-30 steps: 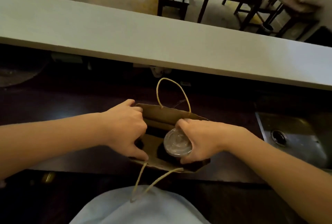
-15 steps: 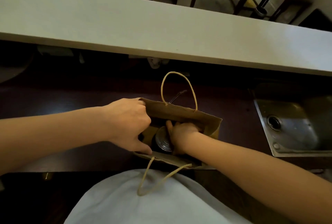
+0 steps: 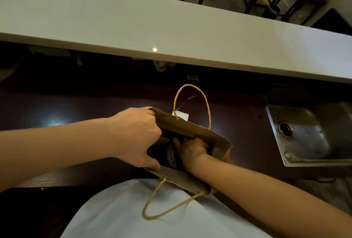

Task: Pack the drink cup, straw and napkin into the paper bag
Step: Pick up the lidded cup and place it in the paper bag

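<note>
Left hand is at the left end of the paper bag, fingers curled and clamped on the bag's left edge, thumb on the near wall, holding the mouth open. Bag stands on the dark counter, mouth up, one twine handle upright on the far wall, the other hanging over the near wall onto the person's white shirt.

Drink cup is inside the bag, only a sliver of its clear lid visible between the two hands. Right hand is down inside the bag, just right of the cup, fingers wrapped around it (lid mostly covered by the hand, contact with the bag's bottom can't be told).

Behind the bag's far wall: white napkin on the counter, touching the bag, and a straw just beyond it, seen through the upright handle loop. Both outside the bag.

Well right of the bag: steel sink set in the counter. Pale raised ledge runs across behind the bag.
</note>
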The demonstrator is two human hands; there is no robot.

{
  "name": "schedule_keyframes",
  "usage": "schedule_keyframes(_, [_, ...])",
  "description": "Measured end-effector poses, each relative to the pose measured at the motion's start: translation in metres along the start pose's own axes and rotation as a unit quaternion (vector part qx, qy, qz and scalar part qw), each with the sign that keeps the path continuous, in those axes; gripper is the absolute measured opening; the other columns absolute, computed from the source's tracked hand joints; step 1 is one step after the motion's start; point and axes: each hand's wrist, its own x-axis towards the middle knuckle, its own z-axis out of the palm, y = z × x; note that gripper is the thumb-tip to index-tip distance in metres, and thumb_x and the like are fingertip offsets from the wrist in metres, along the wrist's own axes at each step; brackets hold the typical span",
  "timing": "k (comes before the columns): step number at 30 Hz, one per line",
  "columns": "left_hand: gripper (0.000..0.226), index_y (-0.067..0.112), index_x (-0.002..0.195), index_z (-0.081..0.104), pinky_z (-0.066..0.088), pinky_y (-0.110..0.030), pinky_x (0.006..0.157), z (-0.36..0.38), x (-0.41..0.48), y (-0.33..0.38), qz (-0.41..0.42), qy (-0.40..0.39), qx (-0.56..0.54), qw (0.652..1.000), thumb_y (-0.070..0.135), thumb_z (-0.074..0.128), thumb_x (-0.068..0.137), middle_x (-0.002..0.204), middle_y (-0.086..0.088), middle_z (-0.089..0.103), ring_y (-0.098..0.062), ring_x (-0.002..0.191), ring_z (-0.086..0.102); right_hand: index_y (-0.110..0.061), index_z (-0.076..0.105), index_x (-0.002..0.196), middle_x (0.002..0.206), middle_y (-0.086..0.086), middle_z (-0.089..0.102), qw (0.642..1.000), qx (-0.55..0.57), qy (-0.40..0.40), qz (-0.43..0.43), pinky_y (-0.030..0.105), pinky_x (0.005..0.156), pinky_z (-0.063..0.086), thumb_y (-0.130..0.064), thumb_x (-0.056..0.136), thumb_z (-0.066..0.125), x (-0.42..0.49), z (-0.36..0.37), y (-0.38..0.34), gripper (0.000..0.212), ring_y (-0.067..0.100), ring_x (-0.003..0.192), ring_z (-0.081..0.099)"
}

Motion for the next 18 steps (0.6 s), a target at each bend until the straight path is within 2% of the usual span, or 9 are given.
schedule_keyframes(4, [0.059,0.025,0.051,0.040,0.044,-0.028,0.082,-0.005,0.003,-0.002,0.023,-0.017,0.007,1.000,0.076,0.045,0.079,0.055,0.009,0.053,-0.016,0.075,0.058,-0.016,0.000,0.154,0.147,0.021,0.040,0.998,0.057,-0.022,-0.012,0.058,0.091,0.049,-0.023,0.099,0.047,-0.005,-0.005,0.008,0.073,0.044,0.126,0.048])
schedule_keyframes(7, [0.061,0.021,0.061,0.061,0.046,-0.037,0.100,-0.017,0.006,-0.007,0.032,-0.034,-0.010,0.999,0.075,0.038,0.079,0.063,0.006,0.065,-0.015,0.074,0.064,-0.020,0.027,0.148,0.136,0.014,0.055,0.986,0.159,-0.010,-0.052,0.050,0.092,0.051,-0.034,0.091,0.060,-0.019,-0.016,0.031,0.068,0.036,0.117,0.056])
schedule_keyframes(9, [0.057,0.025,0.067,0.064,0.058,-0.035,0.078,-0.036,0.005,-0.013,0.035,0.007,-0.069,0.997,0.072,0.035,0.080,0.064,0.007,0.065,-0.012,0.067,0.064,-0.023,0.045,0.137,0.129,0.008,0.061,0.968,0.234,0.014,-0.087,0.045,0.090,0.053,-0.045,0.085,0.065,-0.043,-0.029,0.057,0.060,0.029,0.110,0.060])
schedule_keyframes(11, [0.043,0.029,0.066,0.061,0.051,-0.023,0.062,-0.055,0.007,-0.021,0.047,0.093,-0.168,0.980,0.062,0.043,0.085,0.063,0.009,0.062,-0.009,0.063,0.062,-0.030,0.051,0.132,0.123,-0.002,0.064,0.939,0.325,0.021,-0.113,0.037,0.089,0.053,-0.050,0.086,0.064,-0.077,-0.046,0.088,0.052,0.019,0.105,0.061])
schedule_keyframes(12, [0.037,0.028,0.066,0.061,0.046,-0.019,0.058,-0.062,0.010,-0.028,0.051,0.142,-0.208,0.966,0.055,0.048,0.088,0.061,0.009,0.061,-0.010,0.061,0.060,-0.034,0.052,0.131,0.118,-0.008,0.066,0.921,0.369,0.022,-0.121,0.034,0.088,0.053,-0.051,0.087,0.063,-0.095,-0.054,0.105,0.048,0.014,0.101,0.063])
schedule_keyframes(14, [0.031,0.023,0.066,0.060,0.043,-0.023,0.055,-0.068,0.022,-0.045,0.024,0.211,-0.281,0.936,0.042,0.055,0.090,0.059,0.005,0.059,-0.014,0.057,0.057,-0.036,0.060,0.119,0.100,-0.011,0.073,0.885,0.446,0.038,-0.126,0.029,0.082,0.055,-0.049,0.089,0.061,-0.119,-0.066,0.138,0.033,0.006,0.087,0.068])
schedule_keyframes(16, [0.027,0.021,0.069,0.061,0.044,-0.032,0.053,-0.060,0.039,-0.058,-0.029,0.206,-0.356,0.911,0.035,0.059,0.092,0.058,-0.001,0.059,-0.016,0.055,0.055,-0.031,0.068,0.101,0.079,-0.006,0.075,0.851,0.506,0.085,-0.113,0.022,0.071,0.055,-0.040,0.092,0.060,-0.122,-0.068,0.165,0.015,0.006,0.073,0.071])
schedule_keyframes(18, [0.023,0.023,0.073,0.061,0.043,-0.033,0.054,-0.045,0.060,-0.067,-0.071,0.183,-0.398,0.896,0.035,0.060,0.092,0.059,-0.005,0.059,-0.017,0.053,0.051,-0.026,0.068,0.090,0.070,-0.001,0.074,0.825,0.537,0.155,-0.081,0.020,0.062,0.053,-0.031,0.094,0.060,-0.107,-0.061,0.183,0.010,0.009,0.064,0.071])
